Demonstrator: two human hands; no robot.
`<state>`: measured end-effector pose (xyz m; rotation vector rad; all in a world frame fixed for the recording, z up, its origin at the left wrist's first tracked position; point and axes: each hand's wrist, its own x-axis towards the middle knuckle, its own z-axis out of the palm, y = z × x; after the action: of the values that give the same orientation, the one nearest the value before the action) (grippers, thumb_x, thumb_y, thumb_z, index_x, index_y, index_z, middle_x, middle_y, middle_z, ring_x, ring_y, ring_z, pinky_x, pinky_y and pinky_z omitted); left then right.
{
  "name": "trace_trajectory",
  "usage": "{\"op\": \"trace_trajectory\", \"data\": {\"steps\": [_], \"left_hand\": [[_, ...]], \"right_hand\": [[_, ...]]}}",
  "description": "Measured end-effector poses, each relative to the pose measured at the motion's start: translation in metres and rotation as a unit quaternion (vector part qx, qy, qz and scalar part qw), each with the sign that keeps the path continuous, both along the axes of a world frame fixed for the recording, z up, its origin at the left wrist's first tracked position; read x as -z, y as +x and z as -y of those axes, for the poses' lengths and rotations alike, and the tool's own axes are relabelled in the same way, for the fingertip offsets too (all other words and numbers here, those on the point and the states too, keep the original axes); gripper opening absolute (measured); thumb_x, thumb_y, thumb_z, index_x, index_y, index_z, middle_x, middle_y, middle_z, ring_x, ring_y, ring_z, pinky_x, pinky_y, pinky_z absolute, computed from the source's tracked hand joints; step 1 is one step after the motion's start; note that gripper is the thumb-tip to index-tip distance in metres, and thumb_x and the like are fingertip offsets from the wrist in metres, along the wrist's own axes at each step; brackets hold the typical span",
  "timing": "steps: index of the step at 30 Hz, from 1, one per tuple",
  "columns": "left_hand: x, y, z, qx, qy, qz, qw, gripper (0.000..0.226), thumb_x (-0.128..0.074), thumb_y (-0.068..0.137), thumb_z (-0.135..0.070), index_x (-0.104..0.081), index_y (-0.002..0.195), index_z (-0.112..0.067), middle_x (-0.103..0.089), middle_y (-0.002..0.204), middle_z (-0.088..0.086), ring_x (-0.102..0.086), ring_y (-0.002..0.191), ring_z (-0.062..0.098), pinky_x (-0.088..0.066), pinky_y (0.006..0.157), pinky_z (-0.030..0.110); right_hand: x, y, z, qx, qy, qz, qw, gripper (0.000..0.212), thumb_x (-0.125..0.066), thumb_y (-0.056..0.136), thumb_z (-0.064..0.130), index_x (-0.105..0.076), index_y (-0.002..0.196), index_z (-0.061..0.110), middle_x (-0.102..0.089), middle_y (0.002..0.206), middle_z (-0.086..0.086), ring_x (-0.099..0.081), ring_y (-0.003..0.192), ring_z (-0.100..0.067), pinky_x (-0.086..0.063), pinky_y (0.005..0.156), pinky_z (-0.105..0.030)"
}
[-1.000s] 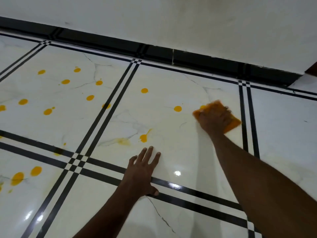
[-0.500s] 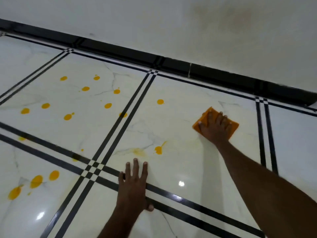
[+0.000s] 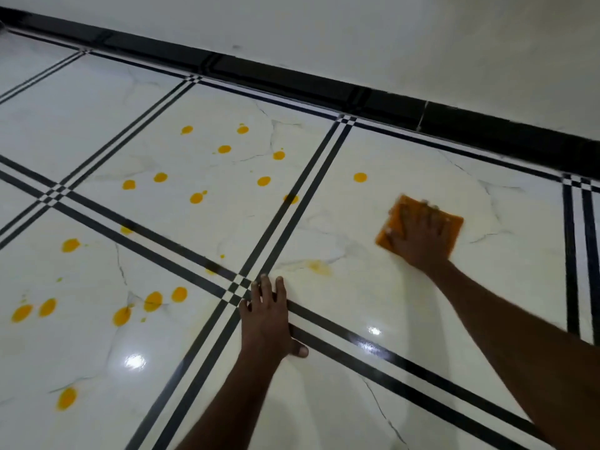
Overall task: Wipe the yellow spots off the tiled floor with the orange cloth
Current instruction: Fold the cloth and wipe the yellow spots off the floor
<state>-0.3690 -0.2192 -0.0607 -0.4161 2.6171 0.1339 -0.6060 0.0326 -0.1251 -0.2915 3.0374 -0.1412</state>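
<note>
Your right hand (image 3: 422,240) lies flat on the orange cloth (image 3: 453,224), fingers (image 3: 433,216) spread wide and pressing it to the tiled floor (image 3: 373,378); your left hand (image 3: 268,319) is flat too, fingers straight and close together, propped on the black lines where the tiles meet.

The main risk is smearing rather than lifting. A pale yellow smudge (image 3: 319,267) lies on the tile between your hands, and a loaded cloth will likely drag more film like that across the glossy surface. Turn the cloth to a fresh face before going on.

One spot (image 3: 360,177) sits just beyond the cloth on the same tile; many more yellow spots (image 3: 224,149) dot the tiles to your left. Reaching for them puts weight on your left palm, which could slip on shiny tile, or land in the spot (image 3: 179,294) nearest it and spread the stain.
</note>
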Motion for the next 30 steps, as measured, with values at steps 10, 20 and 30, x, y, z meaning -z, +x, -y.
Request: {"op": "trace_trajectory", "data": {"steps": [10, 20, 30], "left_hand": [[0.0, -0.074, 0.013, 0.061, 0.011, -0.025, 0.998, 0.143, -0.083, 0.063, -0.061, 0.015, 0.156, -0.013, 0.018, 0.164, 0.017, 0.013, 0.152, 0.037, -0.009, 0.122, 0.055], [0.016, -0.081, 0.006, 0.057, -0.033, -0.007, 0.998, 0.148, -0.082, 0.063, -0.062, 0.022, 0.154, -0.011, 0.02, 0.162, 0.018, 0.012, 0.151, 0.04, -0.014, 0.12, 0.059], [0.003, -0.089, 0.002, 0.03, -0.019, 0.03, 0.999, 0.148, -0.085, 0.066, -0.053, 0.026, 0.152, -0.009, 0.025, 0.161, 0.019, 0.016, 0.15, 0.042, -0.011, 0.12, 0.062]], "right_hand": [[-0.006, 0.112, 0.025, -0.145, -0.018, -0.02, 0.989, 0.081, -0.029, 0.095, 0.068, -0.012, 0.163, 0.026, -0.013, 0.17, -0.011, -0.016, 0.155, -0.036, -0.016, 0.122, -0.06], [-0.026, -0.109, 0.064, 0.066, -0.005, 0.052, 0.996, 0.094, -0.032, 0.087, 0.073, -0.032, 0.155, 0.008, -0.032, 0.159, -0.027, -0.028, 0.145, -0.051, -0.022, 0.117, -0.065], [-0.006, 0.0, 0.079, -0.141, -0.005, 0.066, 0.988, 0.089, -0.014, 0.09, 0.081, -0.019, 0.162, 0.029, -0.021, 0.169, -0.009, -0.022, 0.154, -0.036, -0.02, 0.12, -0.062]]}}
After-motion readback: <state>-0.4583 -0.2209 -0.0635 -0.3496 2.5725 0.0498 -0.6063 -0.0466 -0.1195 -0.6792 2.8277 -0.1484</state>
